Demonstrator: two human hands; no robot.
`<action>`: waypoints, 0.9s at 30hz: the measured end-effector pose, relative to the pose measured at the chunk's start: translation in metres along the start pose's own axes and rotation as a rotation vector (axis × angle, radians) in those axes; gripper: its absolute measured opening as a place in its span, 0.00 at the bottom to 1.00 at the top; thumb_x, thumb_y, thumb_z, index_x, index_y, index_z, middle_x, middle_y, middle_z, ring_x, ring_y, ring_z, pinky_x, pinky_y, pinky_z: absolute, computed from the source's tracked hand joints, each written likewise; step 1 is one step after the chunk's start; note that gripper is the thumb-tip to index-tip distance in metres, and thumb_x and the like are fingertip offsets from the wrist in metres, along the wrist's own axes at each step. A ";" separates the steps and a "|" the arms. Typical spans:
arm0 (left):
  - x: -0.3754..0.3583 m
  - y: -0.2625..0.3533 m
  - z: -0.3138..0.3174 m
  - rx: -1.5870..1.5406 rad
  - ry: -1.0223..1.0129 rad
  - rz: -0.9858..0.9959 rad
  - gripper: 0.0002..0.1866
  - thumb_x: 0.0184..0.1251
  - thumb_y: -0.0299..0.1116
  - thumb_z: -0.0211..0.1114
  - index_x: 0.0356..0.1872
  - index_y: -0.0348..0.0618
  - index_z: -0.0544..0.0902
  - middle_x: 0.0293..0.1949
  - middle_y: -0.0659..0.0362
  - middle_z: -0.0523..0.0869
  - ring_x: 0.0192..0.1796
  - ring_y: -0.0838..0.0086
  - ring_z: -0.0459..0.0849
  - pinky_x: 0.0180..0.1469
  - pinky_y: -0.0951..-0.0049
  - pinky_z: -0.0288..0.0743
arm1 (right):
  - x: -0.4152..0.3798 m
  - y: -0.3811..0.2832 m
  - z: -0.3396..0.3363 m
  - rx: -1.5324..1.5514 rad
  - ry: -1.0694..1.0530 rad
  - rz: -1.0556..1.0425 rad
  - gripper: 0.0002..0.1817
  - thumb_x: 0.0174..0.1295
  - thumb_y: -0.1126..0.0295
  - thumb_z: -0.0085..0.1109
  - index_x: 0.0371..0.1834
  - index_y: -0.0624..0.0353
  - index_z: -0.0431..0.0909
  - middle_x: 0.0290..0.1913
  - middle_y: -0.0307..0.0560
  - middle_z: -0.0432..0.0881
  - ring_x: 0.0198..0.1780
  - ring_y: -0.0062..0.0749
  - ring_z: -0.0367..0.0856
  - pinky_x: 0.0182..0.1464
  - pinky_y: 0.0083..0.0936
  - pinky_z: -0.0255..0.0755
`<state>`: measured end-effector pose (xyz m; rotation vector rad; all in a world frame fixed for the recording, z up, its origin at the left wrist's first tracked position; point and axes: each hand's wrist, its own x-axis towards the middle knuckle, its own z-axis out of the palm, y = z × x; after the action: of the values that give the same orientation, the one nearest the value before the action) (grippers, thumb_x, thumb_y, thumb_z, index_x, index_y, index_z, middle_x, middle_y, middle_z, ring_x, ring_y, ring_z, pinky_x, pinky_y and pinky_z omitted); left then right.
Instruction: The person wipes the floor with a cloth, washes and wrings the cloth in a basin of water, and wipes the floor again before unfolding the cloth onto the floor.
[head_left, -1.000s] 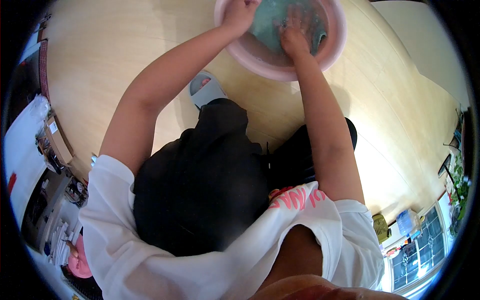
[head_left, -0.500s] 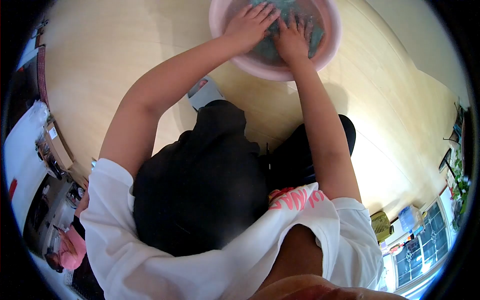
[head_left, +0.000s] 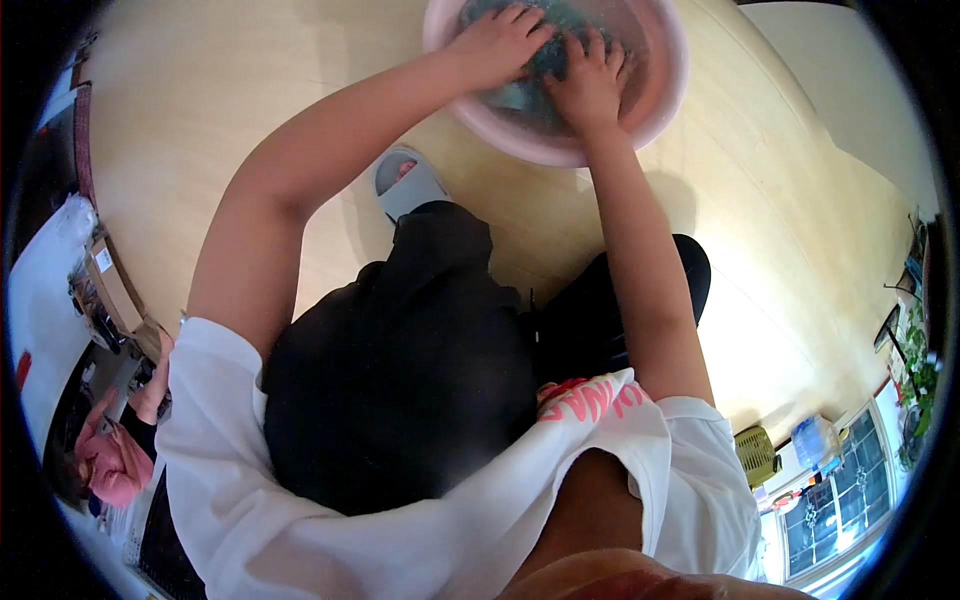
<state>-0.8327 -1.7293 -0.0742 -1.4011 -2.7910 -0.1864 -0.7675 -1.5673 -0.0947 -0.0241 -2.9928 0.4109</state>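
A pink basin (head_left: 555,150) on the floor is cut off by the top of the view. Inside it, under water, lies dark green-blue material (head_left: 545,60) that looks like cloth; its kind is hard to make out. My left hand (head_left: 497,46) reaches in from the left, fingers stretched over the material. From the lower right comes my right hand (head_left: 590,88), palm down with its fingers spread, close beside the left. Both hands look open and seem to press on the wet material; the fingertips are partly hidden by water.
A grey slipper (head_left: 410,185) on my foot is just below the basin. A person in a pink top (head_left: 115,465) sits at far left near a cardboard box (head_left: 117,285). At lower right are a yellowish basket (head_left: 757,455), a water jug (head_left: 815,440) and a window (head_left: 840,500).
My hands have drawn a little further apart, the right fingers spreading more. The slipper shows more fully now. The person at far left has shifted posture, with a leg raised.
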 end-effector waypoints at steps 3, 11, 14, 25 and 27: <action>0.005 -0.003 0.004 -0.052 -0.210 -0.118 0.26 0.55 0.30 0.66 0.58 0.41 0.75 0.56 0.55 0.76 0.62 0.57 0.74 0.62 0.57 0.74 | 0.007 0.012 0.003 0.055 -0.169 0.099 0.26 0.49 0.61 0.68 0.55 0.46 0.80 0.64 0.43 0.72 0.70 0.49 0.63 0.68 0.53 0.59; -0.002 -0.022 0.009 -0.008 -0.010 0.060 0.23 0.61 0.36 0.68 0.57 0.41 0.76 0.53 0.55 0.80 0.56 0.62 0.80 0.58 0.62 0.77 | -0.003 0.001 -0.003 0.040 -0.108 -0.033 0.27 0.48 0.66 0.68 0.56 0.46 0.79 0.67 0.47 0.69 0.68 0.51 0.64 0.65 0.54 0.62; 0.015 -0.030 0.020 -0.142 -0.338 -0.212 0.20 0.59 0.34 0.63 0.53 0.39 0.81 0.56 0.46 0.80 0.58 0.51 0.78 0.60 0.53 0.72 | 0.000 0.011 0.010 0.144 -0.096 0.004 0.25 0.50 0.68 0.68 0.56 0.50 0.81 0.67 0.48 0.71 0.68 0.51 0.65 0.67 0.50 0.62; 0.030 -0.051 -0.005 -1.429 -0.146 -0.595 0.12 0.69 0.38 0.61 0.46 0.43 0.83 0.40 0.60 0.85 0.43 0.71 0.83 0.48 0.69 0.75 | 0.026 0.021 -0.006 1.792 -0.161 0.674 0.18 0.63 0.66 0.63 0.54 0.61 0.80 0.48 0.44 0.84 0.49 0.32 0.81 0.54 0.26 0.73; 0.030 -0.038 -0.005 -1.771 0.005 -0.652 0.11 0.69 0.37 0.60 0.46 0.45 0.83 0.40 0.62 0.85 0.44 0.73 0.83 0.49 0.70 0.76 | 0.030 0.021 -0.005 1.872 -0.223 0.639 0.22 0.66 0.60 0.57 0.59 0.60 0.76 0.54 0.46 0.80 0.56 0.35 0.78 0.58 0.35 0.72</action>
<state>-0.8814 -1.7288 -0.0712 -0.0744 -2.4882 -2.9492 -0.7963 -1.5442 -0.0918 -0.7019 -1.4495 2.9064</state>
